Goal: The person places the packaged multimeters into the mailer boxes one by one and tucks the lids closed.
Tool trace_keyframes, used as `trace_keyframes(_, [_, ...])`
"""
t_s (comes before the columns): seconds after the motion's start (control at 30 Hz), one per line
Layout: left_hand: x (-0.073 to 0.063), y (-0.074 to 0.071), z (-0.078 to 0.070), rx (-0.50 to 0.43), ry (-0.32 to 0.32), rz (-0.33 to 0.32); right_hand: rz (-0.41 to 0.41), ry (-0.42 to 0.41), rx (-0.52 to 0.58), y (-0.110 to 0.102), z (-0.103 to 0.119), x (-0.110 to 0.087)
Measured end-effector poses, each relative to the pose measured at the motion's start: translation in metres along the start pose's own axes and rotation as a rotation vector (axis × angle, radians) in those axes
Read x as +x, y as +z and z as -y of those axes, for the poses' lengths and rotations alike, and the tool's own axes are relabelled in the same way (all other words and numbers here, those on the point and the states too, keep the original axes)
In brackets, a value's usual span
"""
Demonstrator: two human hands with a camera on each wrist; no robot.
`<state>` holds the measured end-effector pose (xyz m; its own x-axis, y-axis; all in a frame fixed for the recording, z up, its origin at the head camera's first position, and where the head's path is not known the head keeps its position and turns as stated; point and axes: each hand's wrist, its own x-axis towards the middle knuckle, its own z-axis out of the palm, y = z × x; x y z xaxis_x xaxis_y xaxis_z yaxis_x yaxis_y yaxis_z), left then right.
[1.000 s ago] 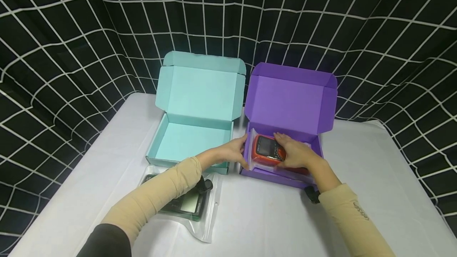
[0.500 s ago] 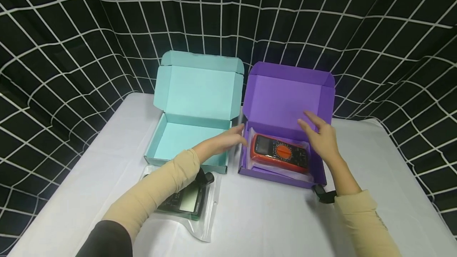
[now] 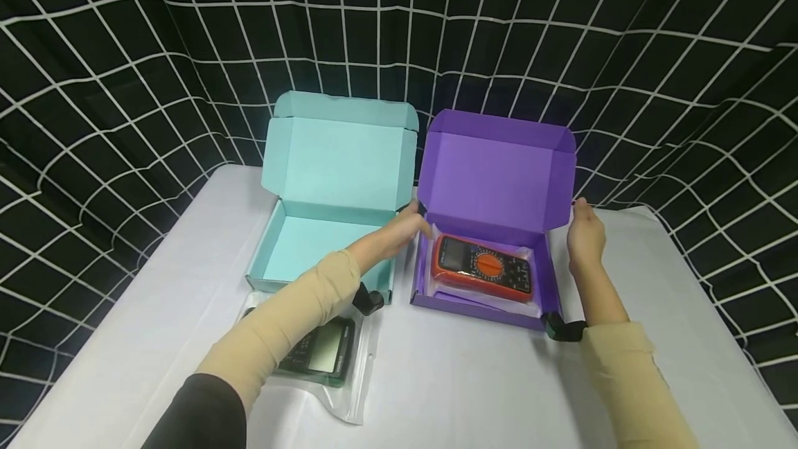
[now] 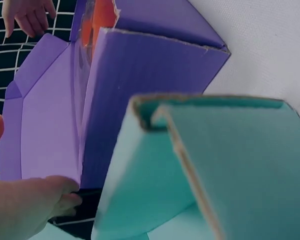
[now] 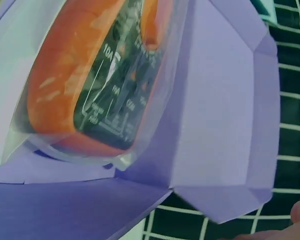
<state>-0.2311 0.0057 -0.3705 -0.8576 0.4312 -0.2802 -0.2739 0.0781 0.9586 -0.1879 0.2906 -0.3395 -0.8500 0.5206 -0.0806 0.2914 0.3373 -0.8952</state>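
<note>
An orange-red multimeter (image 3: 483, 267) in clear plastic wrap lies face up inside the purple box (image 3: 480, 314), whose lid (image 3: 492, 172) stands raised at the back. My left hand (image 3: 399, 231) reaches between the two boxes, its fingers behind the purple box's left rear corner and its thumb apart from them. Beside the lid's right flap is my right hand (image 3: 586, 234), its fingers extended upward; whether they touch the flap is hidden. In the right wrist view only a bit of that hand shows at the lower right corner.
On the left stands a light teal box (image 3: 330, 248), its lid raised. In front of it lies a dark green meter (image 3: 324, 352) in a clear zip bag (image 3: 355, 393), partly under my left forearm. A black grid-patterned curtain (image 3: 386, 19) surrounds the white table (image 3: 461, 393).
My right hand has let go of the multimeter, risen and moved right to outside the lid. My left hand has moved a little farther back. The multimeter stays in the purple box.
</note>
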Motion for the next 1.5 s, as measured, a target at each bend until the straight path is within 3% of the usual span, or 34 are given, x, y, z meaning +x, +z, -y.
trace_keyframes(0.2, [0.003, 0.002, -0.003, -0.003, 0.092, -0.059, 0.052, 0.118, 0.152, 0.003, -0.002, 0.007])
trace_keyframes(0.3, [0.004, 0.002, -0.006, 0.011, 0.158, -0.113, 0.138, 0.106, 0.213, 0.004, -0.004, 0.011])
trace_keyframes(0.4, [0.004, 0.0, -0.01, 0.009, 0.183, -0.146, 0.249, 0.073, 0.304, 0.004, -0.006, 0.014])
trace_keyframes(0.53, [0.002, -0.002, -0.014, -0.036, 0.166, -0.092, 0.33, 0.047, 0.345, 0.001, -0.008, 0.014])
trace_keyframes(0.8, [0.002, 0.001, -0.016, -0.165, 0.16, 0.054, 0.312, 0.055, 0.304, -0.003, -0.01, 0.011])
trace_keyframes(0.93, [0.002, 0.003, -0.015, -0.242, 0.171, 0.07, 0.336, 0.019, 0.264, -0.004, -0.013, 0.01])
trace_keyframes(1.13, [-0.003, 0.003, -0.014, -0.287, 0.148, 0.063, 0.376, -0.053, 0.231, -0.009, -0.017, 0.006])
trace_keyframes(1.5, [-0.009, -0.002, -0.013, -0.232, 0.1, 0.118, 0.396, -0.141, 0.295, -0.016, -0.029, -0.001])
